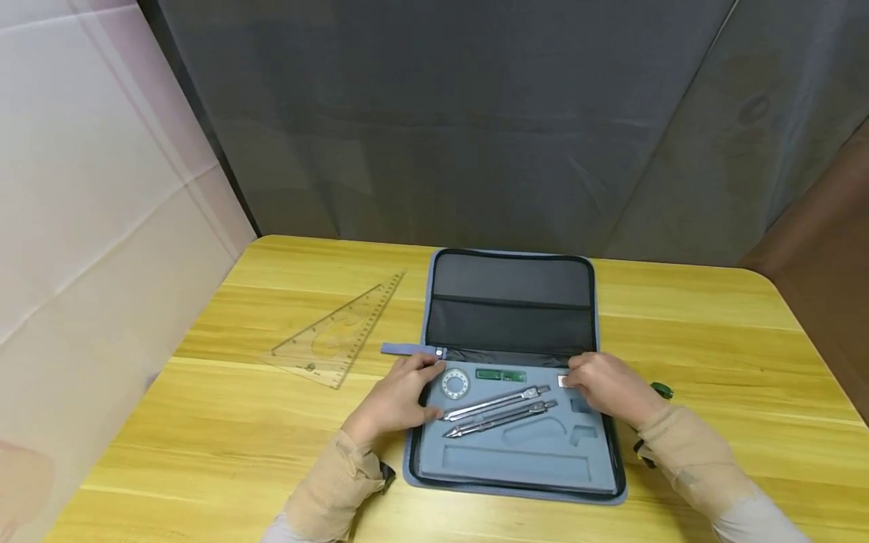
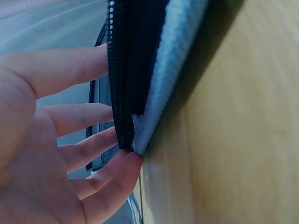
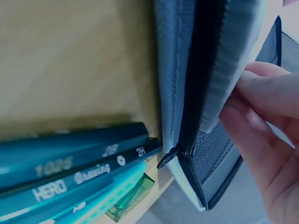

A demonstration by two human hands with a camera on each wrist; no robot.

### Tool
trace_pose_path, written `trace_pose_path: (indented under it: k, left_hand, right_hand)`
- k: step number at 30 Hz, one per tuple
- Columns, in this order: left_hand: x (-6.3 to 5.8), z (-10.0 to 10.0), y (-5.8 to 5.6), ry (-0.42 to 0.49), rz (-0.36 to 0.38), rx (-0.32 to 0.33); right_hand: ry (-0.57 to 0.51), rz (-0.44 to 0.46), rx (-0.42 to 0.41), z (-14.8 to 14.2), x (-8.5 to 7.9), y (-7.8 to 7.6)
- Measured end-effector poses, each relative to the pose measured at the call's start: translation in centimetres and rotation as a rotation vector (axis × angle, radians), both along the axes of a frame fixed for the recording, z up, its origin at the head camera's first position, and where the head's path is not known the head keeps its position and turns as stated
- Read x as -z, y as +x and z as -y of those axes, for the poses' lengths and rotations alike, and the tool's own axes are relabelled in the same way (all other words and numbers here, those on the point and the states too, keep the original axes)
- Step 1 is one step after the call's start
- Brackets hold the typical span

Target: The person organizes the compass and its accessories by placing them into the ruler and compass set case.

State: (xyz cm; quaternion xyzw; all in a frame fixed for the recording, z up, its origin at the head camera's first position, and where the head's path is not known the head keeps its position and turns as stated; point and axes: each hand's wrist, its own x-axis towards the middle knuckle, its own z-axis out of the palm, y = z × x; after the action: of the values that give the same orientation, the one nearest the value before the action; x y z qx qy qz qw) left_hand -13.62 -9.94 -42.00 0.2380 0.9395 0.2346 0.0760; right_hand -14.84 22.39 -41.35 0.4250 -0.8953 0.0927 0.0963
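An unzipped blue-grey zip case [image 1: 516, 494] lies on the table, lid laid back. Its grey foam insert [image 1: 475, 480] holds two metal compasses [image 1: 495, 403], a round white dial-like ring [image 1: 455, 384], a small green case [image 1: 500, 375] and a small white piece [image 1: 563, 381]. At the insert's upper right corner, my right hand [image 1: 609, 383] pinches the insert's edge [image 3: 238, 60] between thumb and fingers. My left hand [image 1: 400, 400] is spread along the left side, fingertips touching the case's zip edge [image 2: 113, 70]; in the left wrist view its fingers are loosely extended.
To the left lies a clear set square [image 1: 333, 332]. A blue strap [image 1: 407, 348] sticks out from the case's left side. Dark green pencils [image 3: 70, 163] and a green translucent item [image 3: 131, 198] lie beside the case on the right, the pencils mostly under my forearm in the head view.
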Motion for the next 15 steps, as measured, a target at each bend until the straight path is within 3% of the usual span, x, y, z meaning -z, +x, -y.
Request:
trace_pose_path:
  k: [10,15]
  left_hand:
    - [0.0,-0.1,0.0,0.003,0.016,-0.005]
    - [-0.1,-0.1,0.0,0.004,0.012,-0.006]
  right_hand:
    - [-0.054,0.13,0.0,-0.6,-0.3,-0.1]
    - [-0.048,0.108,0.0,-1.2,-0.4,-0.4]
